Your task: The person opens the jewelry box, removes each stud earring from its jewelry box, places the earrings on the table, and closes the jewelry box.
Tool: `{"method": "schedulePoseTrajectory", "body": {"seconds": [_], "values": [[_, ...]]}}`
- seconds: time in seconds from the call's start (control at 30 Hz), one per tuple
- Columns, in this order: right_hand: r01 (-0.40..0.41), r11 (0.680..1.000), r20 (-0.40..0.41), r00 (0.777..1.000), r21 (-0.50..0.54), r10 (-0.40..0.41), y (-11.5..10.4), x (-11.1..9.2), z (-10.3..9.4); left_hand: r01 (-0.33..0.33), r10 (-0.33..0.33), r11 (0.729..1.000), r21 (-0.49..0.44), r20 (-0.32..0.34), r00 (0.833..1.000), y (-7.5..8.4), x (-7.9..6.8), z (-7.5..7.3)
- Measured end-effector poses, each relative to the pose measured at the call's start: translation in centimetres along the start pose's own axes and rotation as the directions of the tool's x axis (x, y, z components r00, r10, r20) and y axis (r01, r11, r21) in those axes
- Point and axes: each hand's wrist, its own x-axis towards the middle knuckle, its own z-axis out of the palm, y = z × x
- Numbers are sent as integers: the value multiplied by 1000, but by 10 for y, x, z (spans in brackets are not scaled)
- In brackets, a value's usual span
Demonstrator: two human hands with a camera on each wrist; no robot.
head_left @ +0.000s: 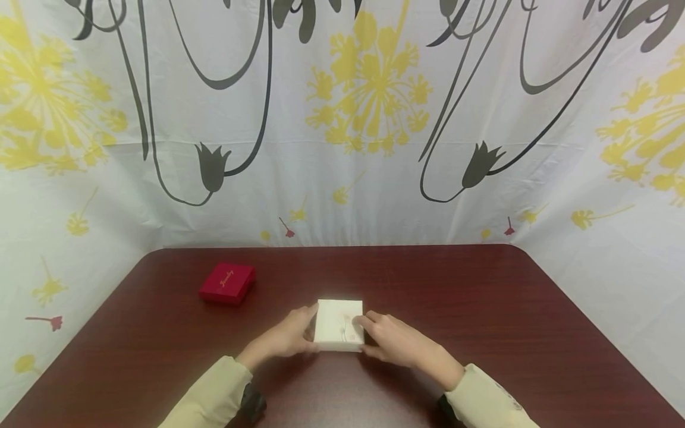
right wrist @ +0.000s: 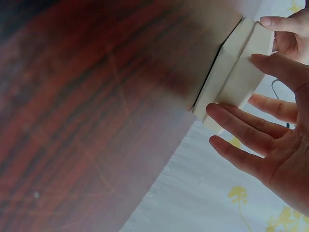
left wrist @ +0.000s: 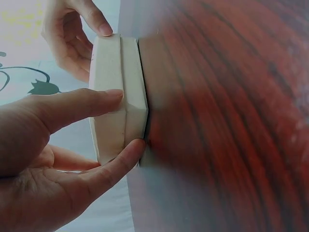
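A small square white box point(head_left: 337, 318) sits on the dark red-brown table point(head_left: 342, 389), with faint printing on its top. A seam around its side, seen in both wrist views, parts the lid from the base. My left hand point(head_left: 286, 336) holds the box at its left side, thumb on the near face and fingers round the corner. From the other side my right hand point(head_left: 396, 340) grips it, thumb at the near right corner and a finger over the top edge. The left wrist view shows the box point(left wrist: 108, 72) with its bottom edge close against the tabletop.
Farther back on the left lies a red box point(head_left: 227, 283) with gold lettering that reads Jewelry. A white curtain point(head_left: 342, 196) with yellow and grey flower prints hangs behind the table and along both sides.
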Motion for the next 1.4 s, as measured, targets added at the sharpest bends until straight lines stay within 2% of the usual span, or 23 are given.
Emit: {"method": "schedulePoseTrajectory", "body": {"seconds": [0.3, 0.6, 1.03, 1.33, 1.4], "values": [[-15, 1000, 7, 1000, -13, 15, -2, -7, -3, -16, 16, 1000, -4, 7, 1000, 4, -3, 2], [-1, 1000, -1, 1000, -22, 1, -3, -12, -3, -5, 5, 1000, 3, 29, 1000, 9, -7, 3], [-3, 1000, -3, 1000, 10, 3, -5, -19, -5, -21, 21, 1000, 11, 39, 999, 14, -11, 5], [-17, 999, -1, 1000, 47, 17, -3, -20, -6, 0, 1, 1000, -24, 38, 999, 15, -14, 7], [-31, 998, -6, 999, 57, 32, -2, -20, -6, 10, -10, 1000, -4, 29, 1000, 14, -14, 8]]}}
